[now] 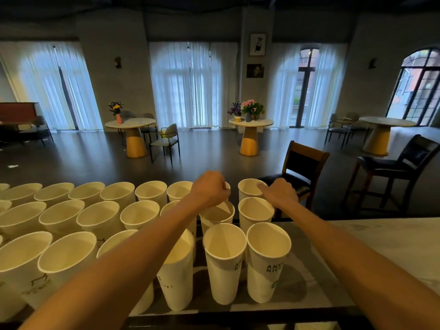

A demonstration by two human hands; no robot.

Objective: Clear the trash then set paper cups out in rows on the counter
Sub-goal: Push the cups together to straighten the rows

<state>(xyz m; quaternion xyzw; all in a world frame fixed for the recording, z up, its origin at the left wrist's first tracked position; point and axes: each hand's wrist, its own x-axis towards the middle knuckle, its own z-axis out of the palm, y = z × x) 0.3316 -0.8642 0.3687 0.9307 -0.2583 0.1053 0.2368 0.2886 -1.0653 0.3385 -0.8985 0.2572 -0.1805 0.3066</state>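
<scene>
- White paper cups (223,260) stand upright in three rows on the pale marbled counter (385,236).
- Left hand (210,189), fingers curled, pinches a far-row cup's rim.
- Right hand (279,192) touches the far right cup (248,188); its grip is unclear.

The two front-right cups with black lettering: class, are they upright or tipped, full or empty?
Upright and empty: both lettered cups stand mouth-up on the counter, bare insides showing.

About twenty-three white paper cups (223,244) stood in three rows, those at the left edge cut off, three round tables on yellow cone bases (130,123), three flower bouquets (115,107), two dark wooden bar chairs (307,163), two framed pictures (257,44)
</scene>
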